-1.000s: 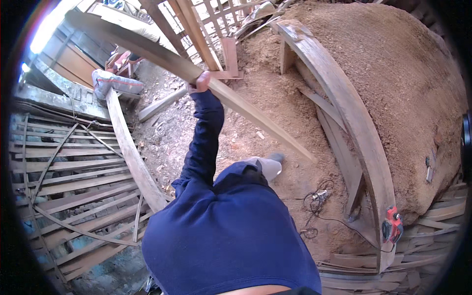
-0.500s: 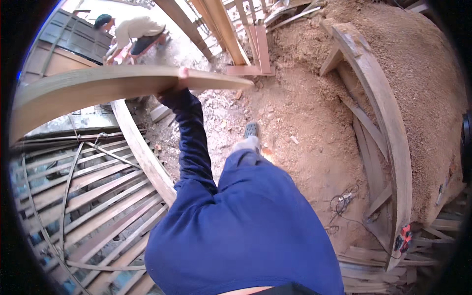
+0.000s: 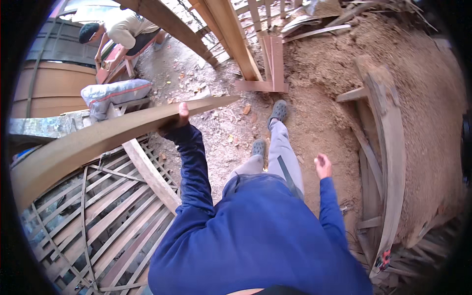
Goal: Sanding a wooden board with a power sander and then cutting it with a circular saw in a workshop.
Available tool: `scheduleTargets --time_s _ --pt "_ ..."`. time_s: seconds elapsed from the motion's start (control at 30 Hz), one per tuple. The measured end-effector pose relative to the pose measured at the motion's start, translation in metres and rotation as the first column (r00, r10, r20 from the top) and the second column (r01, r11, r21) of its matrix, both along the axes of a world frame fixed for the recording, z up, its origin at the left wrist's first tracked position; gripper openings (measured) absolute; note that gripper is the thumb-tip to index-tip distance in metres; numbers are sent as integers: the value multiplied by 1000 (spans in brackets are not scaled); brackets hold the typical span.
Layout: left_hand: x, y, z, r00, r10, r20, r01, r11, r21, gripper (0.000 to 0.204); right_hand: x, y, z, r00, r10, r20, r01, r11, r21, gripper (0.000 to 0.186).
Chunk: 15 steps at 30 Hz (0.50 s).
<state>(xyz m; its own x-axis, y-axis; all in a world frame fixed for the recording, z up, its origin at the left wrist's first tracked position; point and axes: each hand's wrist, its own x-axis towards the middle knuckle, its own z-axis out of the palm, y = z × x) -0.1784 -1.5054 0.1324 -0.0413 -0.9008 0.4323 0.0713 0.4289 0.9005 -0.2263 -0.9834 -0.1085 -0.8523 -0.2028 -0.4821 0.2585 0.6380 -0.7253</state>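
Swung lower across frame left since the earlier view, curved plank looks stiff, probably heavyish, best held near balance; left hand wraps it, thumb over edge; right hand, right of centre, half-curled, apparently empty.

plank: swung round in the left hand, fat end went from top left to low left, thin end went up | right hand: came into sight | second gray shoe: showed up too | gray sack: popped out from behind the plank | other person: showed more
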Motion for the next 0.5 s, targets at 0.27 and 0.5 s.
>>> scheduleTargets --time_s 0.27,0.5 --pt "-110 -45 -59 973 -231 -21 230 971 -64 58 -250 -194 -217 946 312 91 -321 940 118 27" --pt "-146 -80 -115 878 -469 -96 473 881 23 58 -317 -359 -369 919 394 11 -393 914 101 37"
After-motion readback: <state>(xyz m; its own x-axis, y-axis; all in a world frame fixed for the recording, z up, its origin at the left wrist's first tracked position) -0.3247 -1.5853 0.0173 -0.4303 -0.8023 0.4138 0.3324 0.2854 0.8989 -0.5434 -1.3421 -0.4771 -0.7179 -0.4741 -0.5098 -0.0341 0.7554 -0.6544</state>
